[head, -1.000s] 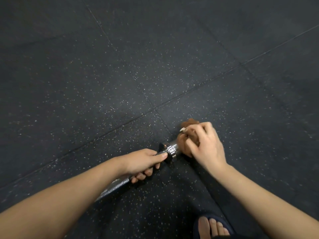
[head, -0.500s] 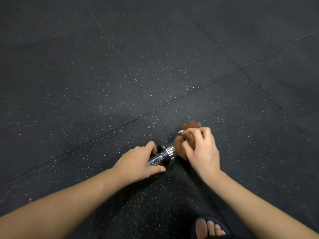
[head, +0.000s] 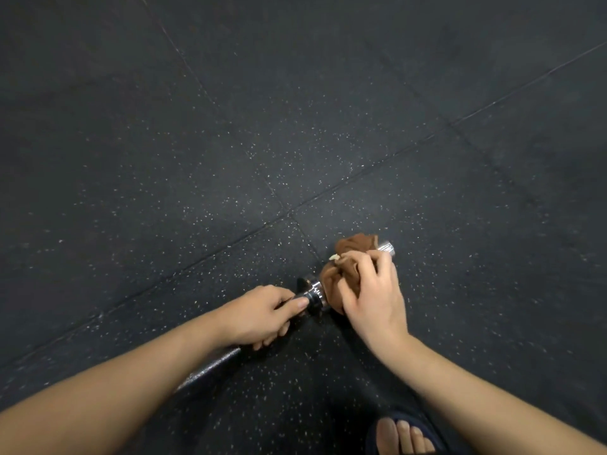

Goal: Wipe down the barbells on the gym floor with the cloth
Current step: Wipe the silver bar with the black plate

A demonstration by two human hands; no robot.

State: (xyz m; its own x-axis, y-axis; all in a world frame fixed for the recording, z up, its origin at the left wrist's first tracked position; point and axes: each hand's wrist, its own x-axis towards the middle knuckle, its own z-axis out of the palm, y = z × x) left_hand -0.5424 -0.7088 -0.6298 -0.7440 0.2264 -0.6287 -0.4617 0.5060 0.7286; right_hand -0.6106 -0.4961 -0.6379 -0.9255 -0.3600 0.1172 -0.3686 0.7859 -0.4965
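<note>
Left hand (head: 259,315) is sitting slightly further back than half a second ago, gripping the barbell (head: 316,289) shaft just behind the collar, thumb lying forward. Right hand (head: 371,297) is clutching the brown cloth (head: 331,284) bunched around the sleeve; chrome tip now showing beyond it. Barbell is lying on the speckled gym floor (head: 230,126).

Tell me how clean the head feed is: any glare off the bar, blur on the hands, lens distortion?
Head view: dim, even light, darker toward the corners; small glints on the barbell chrome beside the cloth, nothing washed out; left hand and right hand slightly soft but readable; wide-angle stretch enlarges the forearms.
</note>
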